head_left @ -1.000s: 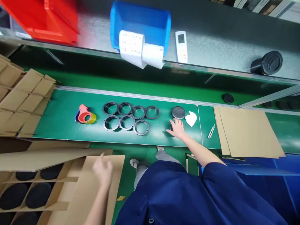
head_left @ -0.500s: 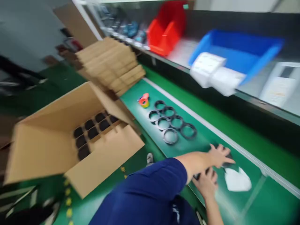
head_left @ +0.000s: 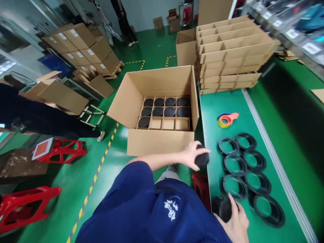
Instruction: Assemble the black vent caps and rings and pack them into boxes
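My left hand (head_left: 193,155) grips a round black part (head_left: 201,157) just off the left edge of the green table, near the carton's front flap. Lower right, my right hand (head_left: 235,219) is closed on another round black part (head_left: 222,207) at the table edge, beside the black rings (head_left: 234,164). Several rings lie in two rows. The open carton (head_left: 160,141) stands on the left, its divider cells holding round black parts; three front cells (head_left: 168,124) show bare cardboard.
An orange and yellow tape dispenser (head_left: 227,119) lies on the green table (head_left: 211,111). Cardboard dividers (head_left: 227,57) are stacked at its far end. Red stools (head_left: 63,150) stand at left. A person (head_left: 48,116) is at the left, another (head_left: 124,20) at the back.
The view has swung left toward the carton. Both hands have come away from the table's right part, each with a black part; my left hand has moved closer to the carton.
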A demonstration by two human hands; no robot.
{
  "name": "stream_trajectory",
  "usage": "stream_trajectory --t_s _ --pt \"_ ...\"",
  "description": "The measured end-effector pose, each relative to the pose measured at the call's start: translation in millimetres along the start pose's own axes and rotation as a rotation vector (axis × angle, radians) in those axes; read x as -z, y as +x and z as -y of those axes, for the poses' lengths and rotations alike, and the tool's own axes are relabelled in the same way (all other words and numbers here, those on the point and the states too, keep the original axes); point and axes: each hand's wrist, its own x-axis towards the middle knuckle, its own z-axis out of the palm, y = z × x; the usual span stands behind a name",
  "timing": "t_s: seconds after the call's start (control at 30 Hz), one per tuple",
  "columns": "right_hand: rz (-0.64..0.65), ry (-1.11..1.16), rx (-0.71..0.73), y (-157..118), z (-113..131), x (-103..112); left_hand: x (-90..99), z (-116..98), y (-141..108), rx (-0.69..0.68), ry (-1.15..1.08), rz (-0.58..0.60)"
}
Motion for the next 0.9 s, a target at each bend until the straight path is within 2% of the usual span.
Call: stream_trajectory --t_s 0.1,0.17,0.23,0.33,0.43,0.53,0.6,0.7,0.8,0.9 --pt "0.052 0.104 0.215 113 100 22 68.7 87 -43 0.414 0.052 -0.24" --pt "0.09 0.126 0.344 190 175 25 105.3 138 -63 0.606 0.13 -0.316" --pt "0.118 0.115 0.422 261 247 14 132.5 184 -74 0.723 0.206 -0.329" --pt "0.202 0.03 0.481 348 338 -25 152.8 239 -79 0.778 0.265 -0.255" --pt "0.329 -0.107 0.501 399 394 -72 153.9 272 -81 0.755 0.267 -0.164" --pt "0.435 -0.218 0.518 417 411 -116 142.6 298 -87 0.735 0.232 -0.099" --pt "0.451 -0.254 0.538 422 404 -146 132.0 320 -92 0.714 0.219 -0.052" --pt "0.371 -0.261 0.583 427 382 -182 117.0 351 -98 0.602 0.182 -0.005" --pt "0.283 -0.236 0.68 425 365 -199 101.9 369 -101 0.5 0.188 -0.002" --pt "0.261 -0.223 0.759 417 359 -208 86.9 376 -101 0.459 0.275 -0.06"
